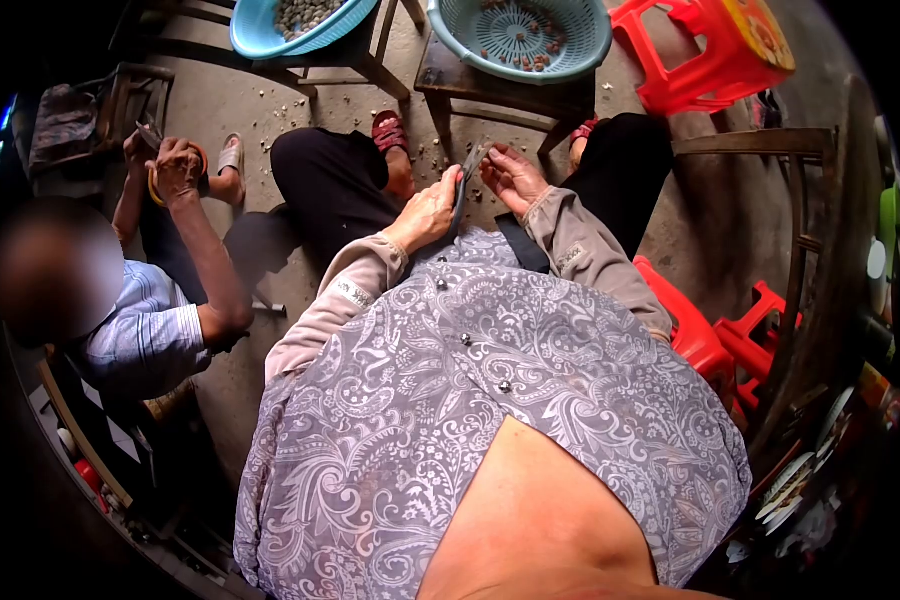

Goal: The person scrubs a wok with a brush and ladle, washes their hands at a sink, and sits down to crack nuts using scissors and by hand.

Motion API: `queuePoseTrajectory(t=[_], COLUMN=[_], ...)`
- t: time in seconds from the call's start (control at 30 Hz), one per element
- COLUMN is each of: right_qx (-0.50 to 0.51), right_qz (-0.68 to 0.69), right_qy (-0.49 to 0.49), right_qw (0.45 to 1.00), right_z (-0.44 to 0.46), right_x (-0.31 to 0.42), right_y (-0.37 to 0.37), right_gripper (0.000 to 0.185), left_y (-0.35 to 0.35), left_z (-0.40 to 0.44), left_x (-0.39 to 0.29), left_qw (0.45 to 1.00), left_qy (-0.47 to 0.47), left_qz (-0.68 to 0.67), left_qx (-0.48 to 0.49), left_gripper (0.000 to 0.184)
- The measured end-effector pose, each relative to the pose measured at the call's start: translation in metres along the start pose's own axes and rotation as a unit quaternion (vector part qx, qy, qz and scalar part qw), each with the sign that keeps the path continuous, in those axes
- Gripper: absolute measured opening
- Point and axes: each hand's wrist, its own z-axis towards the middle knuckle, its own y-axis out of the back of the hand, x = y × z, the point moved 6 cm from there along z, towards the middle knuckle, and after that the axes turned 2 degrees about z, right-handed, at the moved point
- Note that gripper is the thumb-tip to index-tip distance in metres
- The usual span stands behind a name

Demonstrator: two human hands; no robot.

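My left hand (428, 212) is wrapped round the dark handles of what looks like a pair of scissors (470, 165). Their grey metal end points up and away from my body, between my knees. Close to that tip is my right hand (515, 180), palm partly turned up, with thumb and fingers curled together. Whatever those fingertips pinch is too small to make out. Beyond my hands, a pale blue-green plastic basket (595, 45) holds several small brownish pieces. To its left, a blue basin (245, 35) contains a heap of small greyish round things.
The basket rests on a dark wooden stool (445, 75); the basin is on a wooden chair (370, 70). Red plastic stools stand at upper right (660, 70) and lower right (695, 335). Another person (150, 310) sits at my left, hands raised. Small bits litter the floor (240, 110).
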Motion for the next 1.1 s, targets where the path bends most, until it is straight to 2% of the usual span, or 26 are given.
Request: queuePoseTrajectory(t=[0.1, 0.4, 0.5, 0.6, 0.73, 0.8, 0.9, 1.0, 1.1], right_qx=[0.011, 0.032, 0.032, 0.040, 0.064, 0.027, -0.028, -0.048, -0.072], right_qz=[-0.002, -0.002, -0.028, -0.042, -0.039, -0.043, -0.081, -0.125, -0.112], right_qy=[0.005, 0.010, 0.010, -0.001, -0.012, -0.013, -0.013, -0.026, -0.022], right_qw=[1.000, 0.999, 0.999, 0.998, 0.997, 0.999, 0.996, 0.991, 0.991], right_z=[0.000, -0.001, -0.001, 0.002, 0.005, 0.006, 0.007, 0.012, 0.010], right_x=[0.000, 0.001, 0.000, -0.001, -0.005, -0.008, -0.009, -0.011, -0.008], right_y=[-0.002, -0.008, -0.008, -0.002, 0.003, 0.009, 0.015, 0.026, 0.024], right_gripper=[0.008, 0.010, 0.010, 0.010, 0.009, 0.008, 0.008, 0.008, 0.008], left_y=[-0.001, 0.001, 0.000, 0.010, 0.008, 0.000, -0.004, -0.014, -0.019], left_z=[0.002, 0.001, -0.002, -0.006, -0.008, -0.005, -0.003, 0.000, -0.002], left_x=[-0.001, -0.003, 0.001, -0.008, -0.006, 0.003, 0.007, 0.016, 0.033], left_qw=[1.000, 0.997, 0.996, 0.996, 0.994, 0.993, 0.988, 0.990, 0.983], left_qy=[0.009, -0.007, -0.075, -0.068, -0.091, -0.083, -0.076, -0.057, -0.055], left_qz=[0.023, -0.036, -0.015, 0.025, -0.002, -0.028, -0.104, -0.084, -0.156], left_qx=[0.005, 0.062, 0.043, 0.058, 0.059, 0.080, 0.084, 0.099, 0.079], left_gripper=[0.051, 0.052, 0.052, 0.049, 0.040, 0.034, 0.017, 0.020, 0.029])
